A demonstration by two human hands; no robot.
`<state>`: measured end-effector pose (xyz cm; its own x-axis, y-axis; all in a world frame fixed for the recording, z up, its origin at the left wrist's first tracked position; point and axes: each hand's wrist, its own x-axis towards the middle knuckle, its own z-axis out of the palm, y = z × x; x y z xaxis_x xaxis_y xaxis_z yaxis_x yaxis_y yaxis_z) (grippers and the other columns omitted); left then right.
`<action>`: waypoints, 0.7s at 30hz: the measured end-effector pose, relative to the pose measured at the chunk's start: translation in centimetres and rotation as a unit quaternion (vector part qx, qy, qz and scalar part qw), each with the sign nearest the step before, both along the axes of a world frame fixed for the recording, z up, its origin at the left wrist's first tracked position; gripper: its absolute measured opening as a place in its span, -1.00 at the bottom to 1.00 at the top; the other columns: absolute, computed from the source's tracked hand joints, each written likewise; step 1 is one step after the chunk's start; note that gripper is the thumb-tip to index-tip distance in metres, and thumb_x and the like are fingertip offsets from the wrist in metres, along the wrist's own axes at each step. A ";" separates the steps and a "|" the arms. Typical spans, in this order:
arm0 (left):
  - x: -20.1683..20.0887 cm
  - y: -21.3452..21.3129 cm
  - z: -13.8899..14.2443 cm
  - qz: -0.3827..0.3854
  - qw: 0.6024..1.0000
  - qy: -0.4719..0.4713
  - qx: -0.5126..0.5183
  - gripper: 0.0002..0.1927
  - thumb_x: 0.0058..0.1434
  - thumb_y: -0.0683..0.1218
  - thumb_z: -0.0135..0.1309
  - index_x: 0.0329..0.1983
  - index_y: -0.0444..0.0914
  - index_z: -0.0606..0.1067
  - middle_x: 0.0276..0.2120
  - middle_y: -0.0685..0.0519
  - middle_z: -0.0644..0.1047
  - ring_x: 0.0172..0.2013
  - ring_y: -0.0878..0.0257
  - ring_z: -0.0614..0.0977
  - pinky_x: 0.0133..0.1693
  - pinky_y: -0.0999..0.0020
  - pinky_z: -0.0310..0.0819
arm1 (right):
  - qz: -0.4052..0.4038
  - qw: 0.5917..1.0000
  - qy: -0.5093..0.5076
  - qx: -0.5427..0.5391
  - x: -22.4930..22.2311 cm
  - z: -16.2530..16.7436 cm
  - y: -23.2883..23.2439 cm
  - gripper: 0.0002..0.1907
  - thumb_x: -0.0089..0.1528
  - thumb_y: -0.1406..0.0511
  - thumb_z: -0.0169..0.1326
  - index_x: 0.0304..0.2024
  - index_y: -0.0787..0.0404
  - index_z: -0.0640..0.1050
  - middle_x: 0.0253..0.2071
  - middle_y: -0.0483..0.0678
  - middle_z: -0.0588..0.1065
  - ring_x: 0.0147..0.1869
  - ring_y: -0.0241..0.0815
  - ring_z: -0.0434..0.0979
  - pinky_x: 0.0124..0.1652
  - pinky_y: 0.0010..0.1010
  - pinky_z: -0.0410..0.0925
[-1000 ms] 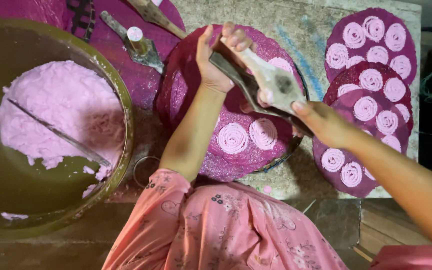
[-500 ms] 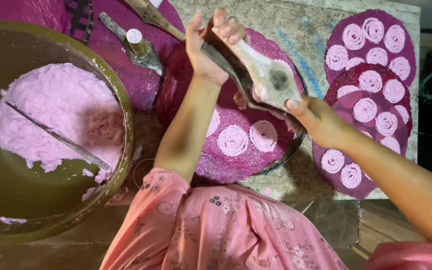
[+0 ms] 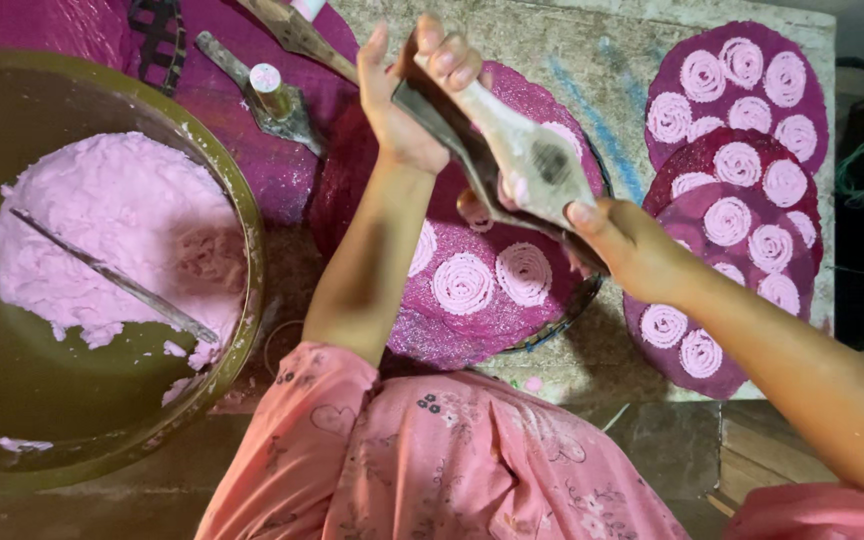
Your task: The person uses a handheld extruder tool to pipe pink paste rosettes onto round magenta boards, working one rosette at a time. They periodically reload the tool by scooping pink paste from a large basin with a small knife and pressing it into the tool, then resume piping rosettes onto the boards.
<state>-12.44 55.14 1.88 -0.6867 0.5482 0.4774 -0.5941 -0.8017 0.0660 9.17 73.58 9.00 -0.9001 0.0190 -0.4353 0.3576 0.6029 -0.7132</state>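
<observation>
1. Left hand (image 3: 407,95): fingers curled around the upper end of a hinged wooden press (image 3: 512,150), held above the middle of the work surface.
2. Right hand (image 3: 632,240): closed on the lower end of the same press, thumb lying on its pale upper face.
3. The press: two long arms, one pale wood with a dark round mark, the other dark and lying beneath; smeared with dough and tilted from upper left to lower right.
4. Under the press, a round magenta mat (image 3: 472,300) carries three pink dough spirals (image 3: 462,283) in plain view; the hands and press hide the rest.
5. To the right, a stack of three magenta mats (image 3: 742,190) overlaps; some sixteen spirals are visible on them.
6. To the left, one large olive-green bowl (image 3: 242,230) holds a mass of pink dough (image 3: 102,230) with one thin metal rod (image 3: 112,278) lying across it.
7. Above the bowl, a metal tool (image 3: 272,100) rests on magenta cloth (image 3: 252,150).
</observation>
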 end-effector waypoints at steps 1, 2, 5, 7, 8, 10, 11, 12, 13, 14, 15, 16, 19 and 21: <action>0.5 -0.4 -0.3 -0.001 1.000 -0.014 -0.010 -0.56 0.40 0.30 -0.19 -0.26 -0.13 0.38 -0.38 0.17 0.40 -0.25 0.27 0.49 0.02 0.18 0.45 | -0.004 1.000 -0.018 -0.023 0.4 0.0 -0.1 -0.16 0.34 -0.25 -0.38 -0.55 0.27 0.52 -0.61 -0.05 0.44 -0.50 -0.17 0.39 -0.42 -0.29 0.27; 1.2 -0.5 -0.6 -0.003 0.999 -0.035 -0.016 -0.58 0.38 0.29 -0.19 -0.26 -0.12 0.37 -0.39 0.17 0.40 -0.26 0.26 0.49 0.01 0.17 0.45 | -0.007 0.998 -0.036 -0.046 0.8 0.2 0.0 -0.15 0.34 -0.25 -0.36 -0.56 0.28 0.52 -0.63 -0.03 0.43 -0.52 -0.16 0.37 -0.43 -0.27 0.25; 2.8 0.9 -1.1 -0.016 0.996 -0.088 -0.017 -0.61 0.35 0.26 -0.18 -0.28 -0.12 0.37 -0.40 0.16 0.39 -0.28 0.25 0.48 0.01 0.14 0.46 | -0.020 0.991 -0.098 0.089 1.5 1.6 1.2 -0.15 0.30 -0.25 -0.42 -0.56 0.25 0.56 -0.65 -0.03 0.44 -0.53 -0.17 0.42 -0.43 -0.29 0.29; 2.8 2.3 -0.9 -0.034 0.993 -0.113 0.002 -0.61 0.34 0.26 -0.18 -0.29 -0.13 0.36 -0.40 0.15 0.39 -0.28 0.25 0.47 0.02 0.17 0.45 | -0.020 0.993 -0.074 0.092 1.0 2.2 1.9 -0.15 0.32 -0.25 -0.40 -0.57 0.26 0.53 -0.65 -0.03 0.45 -0.53 -0.18 0.43 -0.43 -0.30 0.29; 2.3 2.8 -0.7 -0.026 0.995 -0.100 0.007 -0.60 0.34 0.26 -0.18 -0.28 -0.14 0.36 -0.40 0.15 0.38 -0.28 0.25 0.47 0.01 0.17 0.45 | -0.020 0.993 -0.061 0.095 0.7 2.4 2.1 -0.15 0.33 -0.25 -0.39 -0.57 0.27 0.52 -0.65 -0.04 0.45 -0.53 -0.19 0.43 -0.44 -0.31 0.29; 1.3 3.3 -0.2 -0.010 0.997 -0.073 0.015 -0.59 0.36 0.27 -0.17 -0.27 -0.15 0.36 -0.41 0.15 0.37 -0.28 0.24 0.46 -0.03 0.17 0.44 | -0.053 0.995 -0.039 0.077 -0.2 2.0 1.8 -0.24 0.30 -0.25 -0.35 -0.46 0.20 0.52 -0.62 -0.06 0.44 -0.52 -0.22 0.42 -0.46 -0.33 0.29; 0.7 3.1 0.1 -0.009 0.998 -0.068 0.009 -0.59 0.34 0.27 -0.17 -0.27 -0.15 0.36 -0.42 0.15 0.38 -0.29 0.24 0.46 -0.04 0.18 0.44 | -0.069 0.995 -0.027 0.068 -0.6 1.7 1.5 -0.28 0.29 -0.25 -0.32 -0.41 0.17 0.52 -0.60 -0.07 0.44 -0.51 -0.23 0.41 -0.48 -0.34 0.29; 0.1 2.5 0.4 -0.009 0.998 -0.062 0.002 -0.59 0.33 0.27 -0.17 -0.28 -0.14 0.36 -0.42 0.15 0.38 -0.30 0.24 0.46 -0.04 0.18 0.45 | -0.059 0.997 -0.014 0.056 -0.8 1.2 1.0 -0.26 0.29 -0.26 -0.33 -0.42 0.17 0.53 -0.60 -0.08 0.45 -0.51 -0.24 0.43 -0.47 -0.35 0.30; -0.3 1.8 0.5 -0.008 0.998 -0.057 -0.006 -0.59 0.32 0.27 -0.17 -0.28 -0.14 0.37 -0.42 0.15 0.38 -0.31 0.24 0.45 -0.05 0.18 0.45 | -0.049 0.998 -0.001 0.042 -1.0 0.7 0.4 -0.25 0.28 -0.27 -0.33 -0.43 0.17 0.53 -0.60 -0.09 0.46 -0.51 -0.26 0.44 -0.47 -0.36 0.30; -0.5 1.1 0.3 -0.003 0.998 -0.056 -0.011 -0.58 0.33 0.28 -0.18 -0.29 -0.14 0.36 -0.43 0.15 0.37 -0.31 0.24 0.45 -0.05 0.19 0.45 | -0.039 0.999 0.011 0.028 -1.0 0.4 -0.1 -0.24 0.28 -0.28 -0.34 -0.44 0.17 0.54 -0.60 -0.10 0.47 -0.51 -0.27 0.46 -0.47 -0.37 0.31; -0.5 0.3 0.1 0.003 0.998 -0.055 -0.018 -0.58 0.35 0.28 -0.18 -0.29 -0.15 0.36 -0.43 0.15 0.37 -0.31 0.24 0.45 -0.06 0.19 0.44 | -0.032 0.999 0.007 0.013 -0.9 0.1 -0.4 -0.22 0.29 -0.28 -0.34 -0.48 0.20 0.53 -0.61 -0.08 0.46 -0.52 -0.26 0.45 -0.46 -0.36 0.30; -0.3 -0.3 -0.1 0.009 0.998 -0.054 -0.023 -0.57 0.36 0.28 -0.19 -0.29 -0.15 0.36 -0.43 0.16 0.37 -0.30 0.25 0.45 -0.06 0.19 0.44 | -0.025 1.000 0.003 -0.002 -0.6 -0.1 -0.8 -0.19 0.31 -0.28 -0.35 -0.52 0.23 0.52 -0.63 -0.07 0.46 -0.53 -0.25 0.45 -0.46 -0.36 0.30; 1.4 -0.8 -0.7 0.021 0.995 -0.084 -0.039 -0.57 0.39 0.28 -0.20 -0.29 -0.14 0.36 -0.44 0.15 0.37 -0.33 0.24 0.44 -0.13 0.24 0.40 | -0.029 0.998 -0.038 -0.040 0.6 0.1 -0.9 -0.16 0.31 -0.27 -0.34 -0.56 0.26 0.52 -0.65 -0.03 0.46 -0.56 -0.20 0.44 -0.48 -0.33 0.29; 2.4 0.1 -1.0 0.003 0.992 -0.119 -0.042 -0.59 0.36 0.26 -0.22 -0.32 -0.13 0.35 -0.46 0.15 0.37 -0.35 0.24 0.44 -0.14 0.18 0.41 | -0.032 0.997 -0.068 -0.005 1.1 0.7 -0.1 -0.17 0.30 -0.27 -0.36 -0.56 0.25 0.53 -0.66 -0.02 0.46 -0.57 -0.18 0.44 -0.48 -0.32 0.30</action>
<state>-10.00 55.28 0.90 -0.7783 0.5743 0.2539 -0.5958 -0.8031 -0.0099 10.31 73.50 9.69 -0.8296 0.0694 -0.5540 0.4893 0.5681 -0.6617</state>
